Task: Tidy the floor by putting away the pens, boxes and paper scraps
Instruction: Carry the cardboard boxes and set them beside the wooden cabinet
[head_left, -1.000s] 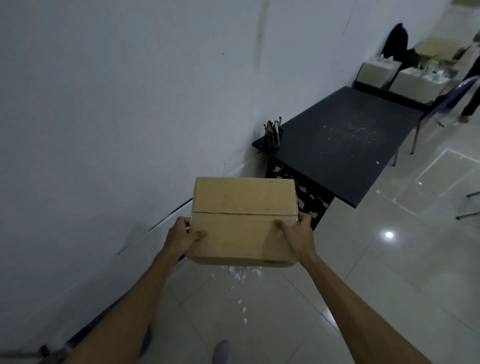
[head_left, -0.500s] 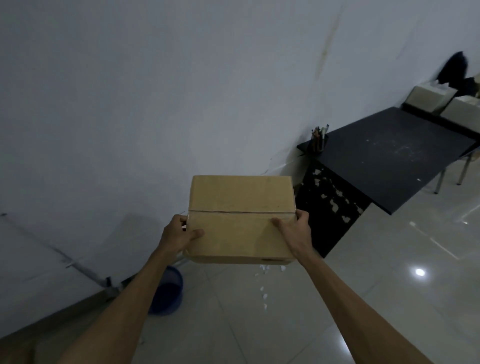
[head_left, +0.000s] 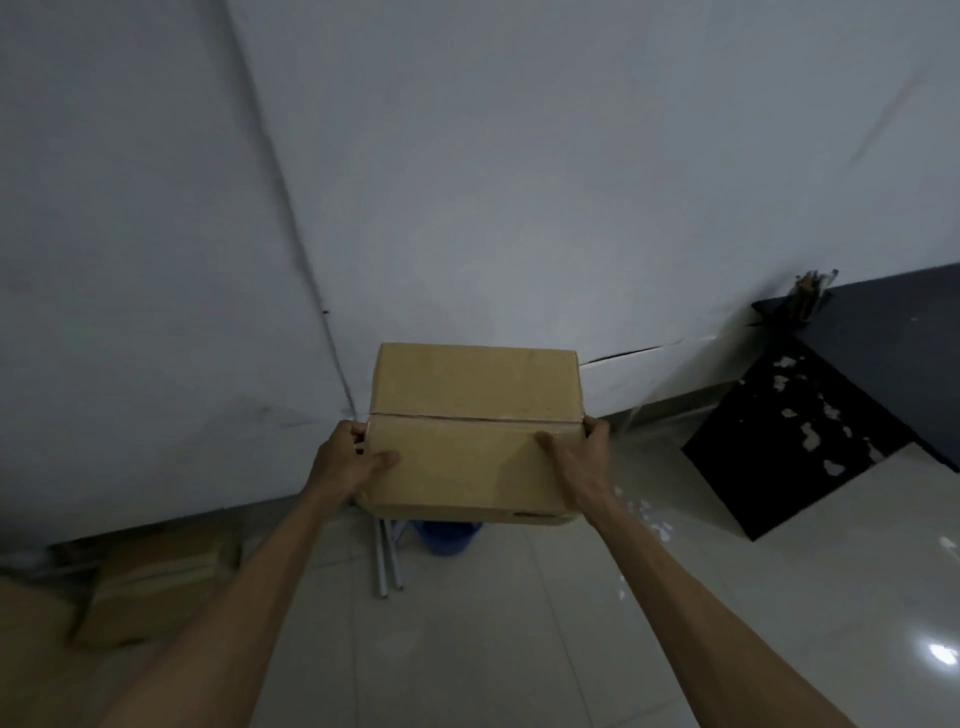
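A blue bucket (head_left: 445, 538) stands near the black table (head_left: 893, 332).

Closed brown cardboard box (head_left: 475, 431) held up off the floor, flaps shut, seam across top — white paper scraps (head_left: 652, 519) on tiles lower right.

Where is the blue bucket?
In the head view, the blue bucket stands on the floor by the wall, mostly hidden behind the carried box, right of the metal pipes.

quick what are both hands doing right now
Left hand: grips the cardboard box's left side.
Right hand: grips the box's right side.
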